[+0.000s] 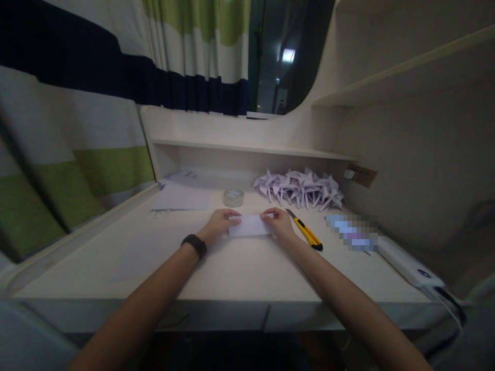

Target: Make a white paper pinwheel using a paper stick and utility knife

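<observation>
A small white rectangle of paper [250,226] is held level between my two hands above the desk. My left hand [221,224] pinches its left end between thumb and fingers; a dark band circles that wrist. At the opposite end, the thumb and fingers of my right hand [280,222] are closed on the paper's upper right corner. Just right of my right hand lies a yellow and black utility knife [307,232] with its blade out, pointing away from me. Behind the paper stands a roll of clear tape [233,198].
Folded paper pinwheels [299,188] are heaped at the back right. A stack of white sheets [181,193] lies at the back left, and a loose sheet [143,252] nearer. On the right are a blurred-out item [351,233] and a white power strip [410,263] with cables.
</observation>
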Demonstrator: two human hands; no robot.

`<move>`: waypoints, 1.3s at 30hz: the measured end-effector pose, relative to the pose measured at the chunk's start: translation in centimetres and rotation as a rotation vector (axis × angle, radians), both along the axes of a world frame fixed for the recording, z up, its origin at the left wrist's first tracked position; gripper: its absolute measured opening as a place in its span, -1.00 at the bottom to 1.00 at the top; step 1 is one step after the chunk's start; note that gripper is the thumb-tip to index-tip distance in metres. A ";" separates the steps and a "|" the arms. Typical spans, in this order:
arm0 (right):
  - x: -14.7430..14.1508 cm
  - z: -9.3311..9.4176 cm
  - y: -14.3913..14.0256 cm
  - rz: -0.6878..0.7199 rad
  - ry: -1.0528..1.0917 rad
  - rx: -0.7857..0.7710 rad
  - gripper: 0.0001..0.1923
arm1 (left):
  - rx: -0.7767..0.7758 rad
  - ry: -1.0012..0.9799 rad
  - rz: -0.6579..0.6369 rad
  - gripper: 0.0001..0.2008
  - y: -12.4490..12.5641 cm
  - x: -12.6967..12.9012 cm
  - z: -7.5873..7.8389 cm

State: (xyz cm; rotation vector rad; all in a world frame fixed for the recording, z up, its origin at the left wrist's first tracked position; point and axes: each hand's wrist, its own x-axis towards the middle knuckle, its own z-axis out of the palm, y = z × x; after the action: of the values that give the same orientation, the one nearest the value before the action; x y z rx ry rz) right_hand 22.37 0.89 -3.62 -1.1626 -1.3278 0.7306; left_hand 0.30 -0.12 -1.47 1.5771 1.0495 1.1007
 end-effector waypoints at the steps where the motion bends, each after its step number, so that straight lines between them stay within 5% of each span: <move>1: 0.0 0.0 0.0 0.013 0.023 -0.008 -0.63 | 0.002 0.014 -0.008 -0.69 -0.1 0.0 0.1; 15: 0.5 -0.7 0.7 -0.063 -0.064 -0.005 -0.69 | -0.028 -0.056 0.018 -0.71 -0.1 0.0 0.0; 23: 0.2 1.5 -1.4 -0.191 -0.538 0.171 -0.82 | 0.058 -0.075 0.055 -0.71 0.4 0.1 -0.4; 27: 0.2 2.2 -1.9 -0.171 -0.623 0.282 -0.92 | 0.193 0.002 0.112 -0.68 0.7 -0.1 -0.3; 32: 0.7 2.1 -1.6 -0.154 -0.654 0.250 -0.92 | 0.180 0.023 0.146 -0.65 1.1 -0.5 -0.3; 39: 0.3 1.7 -1.6 -0.057 -0.770 0.275 -0.91 | 0.248 0.248 0.048 -0.67 1.3 -0.8 -0.9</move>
State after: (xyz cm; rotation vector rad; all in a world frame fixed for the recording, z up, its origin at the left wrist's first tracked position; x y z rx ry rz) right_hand 22.65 -0.75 -1.97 -1.2978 -1.9412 0.0211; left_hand -0.52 1.21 -2.35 1.9332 1.1520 1.1220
